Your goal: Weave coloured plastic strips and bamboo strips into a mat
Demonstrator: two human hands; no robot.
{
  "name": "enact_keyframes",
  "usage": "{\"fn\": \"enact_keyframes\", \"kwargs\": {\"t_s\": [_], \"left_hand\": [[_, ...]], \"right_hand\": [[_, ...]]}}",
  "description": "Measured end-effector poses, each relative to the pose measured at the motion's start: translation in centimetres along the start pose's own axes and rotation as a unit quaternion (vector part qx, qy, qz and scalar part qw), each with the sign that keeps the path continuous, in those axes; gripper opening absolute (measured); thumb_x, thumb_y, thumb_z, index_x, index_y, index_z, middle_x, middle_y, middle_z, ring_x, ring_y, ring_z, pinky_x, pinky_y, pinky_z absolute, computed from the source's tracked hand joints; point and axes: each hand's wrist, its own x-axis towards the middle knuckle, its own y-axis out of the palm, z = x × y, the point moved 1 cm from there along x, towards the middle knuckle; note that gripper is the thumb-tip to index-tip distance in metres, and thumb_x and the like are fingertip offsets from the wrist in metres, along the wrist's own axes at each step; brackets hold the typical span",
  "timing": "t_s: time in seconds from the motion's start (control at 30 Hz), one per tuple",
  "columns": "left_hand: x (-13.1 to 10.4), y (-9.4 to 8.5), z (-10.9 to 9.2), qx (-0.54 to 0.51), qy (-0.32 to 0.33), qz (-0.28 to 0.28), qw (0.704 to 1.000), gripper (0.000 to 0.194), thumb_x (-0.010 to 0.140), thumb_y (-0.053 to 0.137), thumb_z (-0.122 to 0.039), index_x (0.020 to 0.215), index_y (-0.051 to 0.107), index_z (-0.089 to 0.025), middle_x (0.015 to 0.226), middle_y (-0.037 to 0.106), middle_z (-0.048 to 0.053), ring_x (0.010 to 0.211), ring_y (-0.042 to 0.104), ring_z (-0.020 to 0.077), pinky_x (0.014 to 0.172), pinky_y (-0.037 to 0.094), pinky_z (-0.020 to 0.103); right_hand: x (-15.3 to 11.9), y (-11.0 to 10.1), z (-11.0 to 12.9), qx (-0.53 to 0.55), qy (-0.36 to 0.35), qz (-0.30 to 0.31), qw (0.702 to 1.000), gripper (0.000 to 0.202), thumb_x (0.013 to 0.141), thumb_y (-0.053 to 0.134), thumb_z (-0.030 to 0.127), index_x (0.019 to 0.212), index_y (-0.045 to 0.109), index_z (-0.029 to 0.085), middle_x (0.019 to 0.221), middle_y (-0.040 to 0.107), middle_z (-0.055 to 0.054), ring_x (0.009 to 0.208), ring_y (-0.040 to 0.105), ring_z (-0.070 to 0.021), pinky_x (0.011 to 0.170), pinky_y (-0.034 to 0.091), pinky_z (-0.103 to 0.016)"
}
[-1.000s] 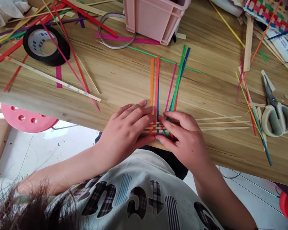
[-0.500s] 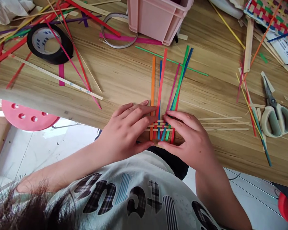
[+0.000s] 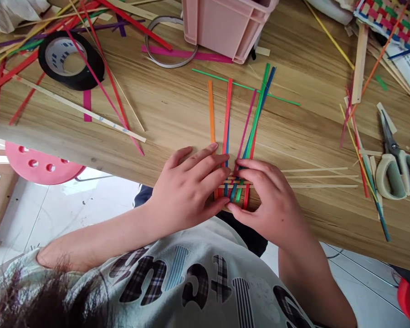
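Note:
Several coloured strips, among them an orange strip (image 3: 211,109), a red strip (image 3: 228,107), a magenta strip (image 3: 247,123) and a green strip (image 3: 258,111), run away from me and cross pale strips (image 3: 321,176) in a small weave (image 3: 237,186) at the table's near edge. My left hand (image 3: 194,187) grips its left side, fingers on top and thumb at the near ends. My right hand (image 3: 268,196) holds the right side between bent fingers and thumb. Fingers hide much of the weave. A thin green strip (image 3: 280,96) lies loose beyond.
Black tape (image 3: 95,68) and scattered strips (image 3: 30,93) lie at left. A pink bin (image 3: 222,32) stands at the back beside a grey ring (image 3: 172,66). Scissors (image 3: 392,159) rest at right, below a colourful woven piece (image 3: 396,18). A pink stool (image 3: 37,164) is below the left edge.
My left hand has shifted slightly right along the weave. The orange strip's far end has swung left, and the red strip's far end has moved nearer to me. My right hand stays almost in place.

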Motion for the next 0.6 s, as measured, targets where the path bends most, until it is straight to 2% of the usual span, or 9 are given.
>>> {"fn": "enact_keyframes", "kwargs": {"t_s": [0.17, 0.33, 0.43, 0.6], "left_hand": [[0.05, 0.08, -0.11, -0.006, -0.002, -0.001, 1.0, 0.039, 0.092, 0.052, -0.046, 0.121, 0.058, -0.021, 0.138, 0.059, 0.004, 0.136, 0.047, 0.0255, 0.107, 0.034, 0.047], [-0.11, 0.11, 0.07, -0.005, 0.013, 0.0, 1.0, 0.041, 0.093, 0.049, -0.046, 0.123, 0.057, -0.02, 0.141, 0.056, 0.006, 0.137, 0.045, 0.0264, 0.109, 0.033, 0.047], [-0.23, 0.1, 0.19, -0.006, 0.016, 0.008, 1.0, 0.043, 0.094, 0.047, -0.048, 0.125, 0.056, -0.019, 0.143, 0.055, 0.007, 0.139, 0.044, 0.0263, 0.11, 0.033, 0.047], [-0.26, 0.06, 0.28, -0.001, 0.027, 0.007, 1.0, 0.039, 0.095, 0.049, -0.045, 0.123, 0.057, -0.019, 0.142, 0.056, 0.007, 0.139, 0.043, 0.0274, 0.111, 0.033, 0.048]], "right_hand": [[-0.18, -0.1, 0.06, 0.0, 0.001, 0.005, 1.0, 0.043, 0.072, 0.07, 0.021, 0.113, 0.055, 0.014, 0.127, 0.06, -0.015, 0.121, 0.054, -0.0262, 0.107, 0.045, -0.043], [-0.2, 0.01, -0.29, 0.015, -0.006, -0.015, 1.0, 0.052, 0.08, 0.07, 0.034, 0.125, 0.053, 0.013, 0.13, 0.059, -0.016, 0.123, 0.054, -0.0264, 0.107, 0.045, -0.043], [-0.1, 0.16, -0.47, 0.004, -0.01, -0.022, 1.0, 0.044, 0.086, 0.064, 0.027, 0.126, 0.053, 0.017, 0.13, 0.061, -0.014, 0.122, 0.056, -0.0257, 0.105, 0.046, -0.045], [0.05, 0.3, -0.52, -0.008, -0.017, -0.014, 1.0, 0.042, 0.086, 0.063, 0.022, 0.127, 0.054, 0.018, 0.13, 0.061, -0.012, 0.121, 0.057, -0.0271, 0.104, 0.046, -0.047]]}}
